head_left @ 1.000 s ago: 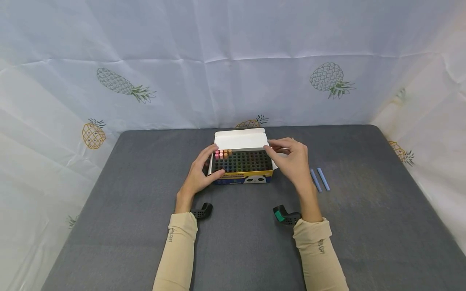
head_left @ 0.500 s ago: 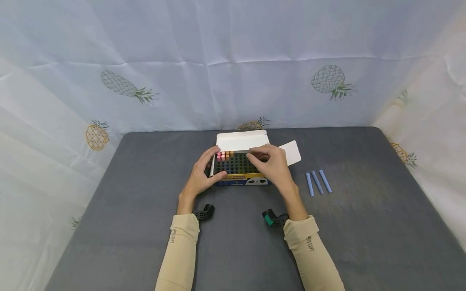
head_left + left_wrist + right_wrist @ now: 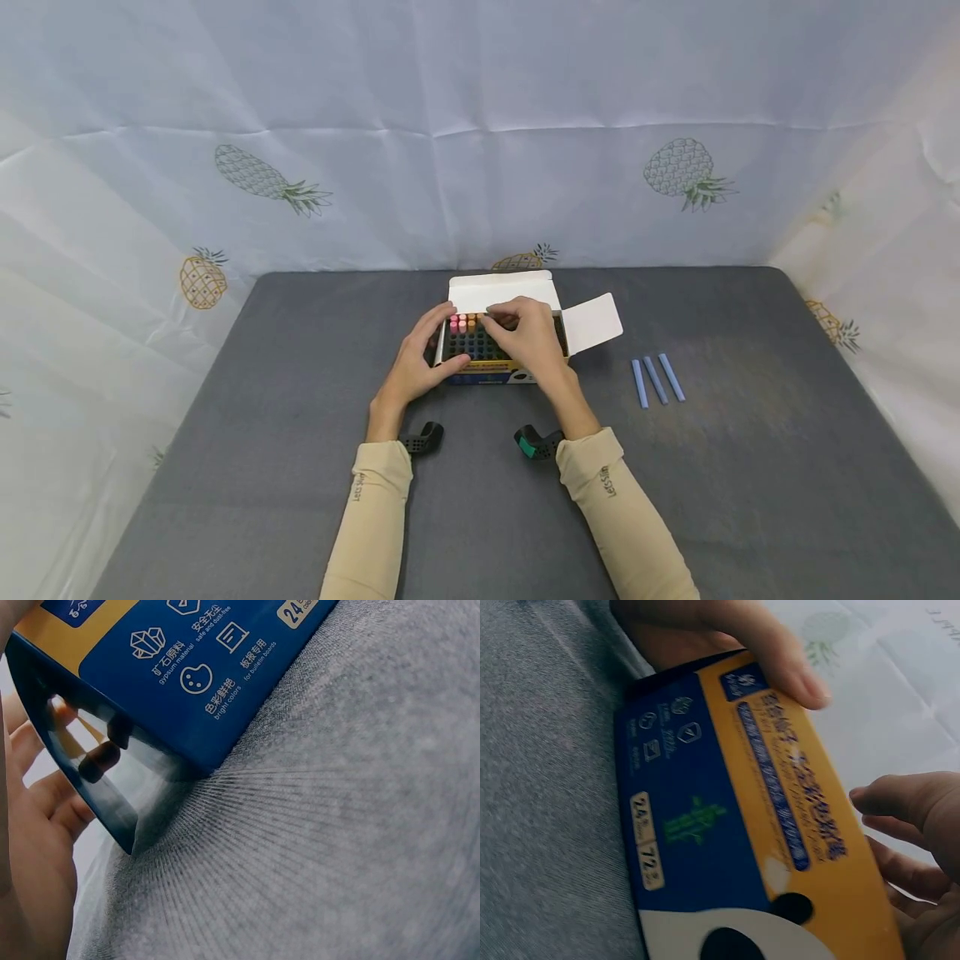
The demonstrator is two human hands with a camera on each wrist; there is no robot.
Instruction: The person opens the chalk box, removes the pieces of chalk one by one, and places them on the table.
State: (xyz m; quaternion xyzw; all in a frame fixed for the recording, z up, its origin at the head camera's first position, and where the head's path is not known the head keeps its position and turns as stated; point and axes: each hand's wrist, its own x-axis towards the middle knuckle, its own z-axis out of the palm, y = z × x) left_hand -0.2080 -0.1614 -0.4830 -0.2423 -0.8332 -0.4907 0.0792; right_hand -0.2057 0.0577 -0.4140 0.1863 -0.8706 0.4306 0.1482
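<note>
A blue-and-yellow chalk box point(image 3: 480, 377) with a panda print stands with its white lid point(image 3: 504, 289) up. Its black grid of holes point(image 3: 467, 343) holds pink chalk sticks point(image 3: 457, 323) and orange chalk sticks point(image 3: 472, 322) at the back left. My left hand point(image 3: 411, 364) grips the left end, thumb on the front top edge, fingers behind the side flap point(image 3: 82, 769). Over the grid, the thumb and forefinger of my right hand point(image 3: 531, 337) come together beside the rightmost orange stick. Whether they pinch it is hidden; in the right wrist view, the box's printed wall blocks the fingertips' work.
Three blue chalk sticks point(image 3: 657, 380) lie side by side on the grey table point(image 3: 735, 467), right of the box. The right side flap point(image 3: 592, 323) sticks outward behind my right wrist. A white pineapple-print curtain point(image 3: 420, 183) hangs behind the table.
My right hand has moved left from the box's right end to the orange sticks. The right flap now stands out, uncovered. My left hand has kept its hold on the box.
</note>
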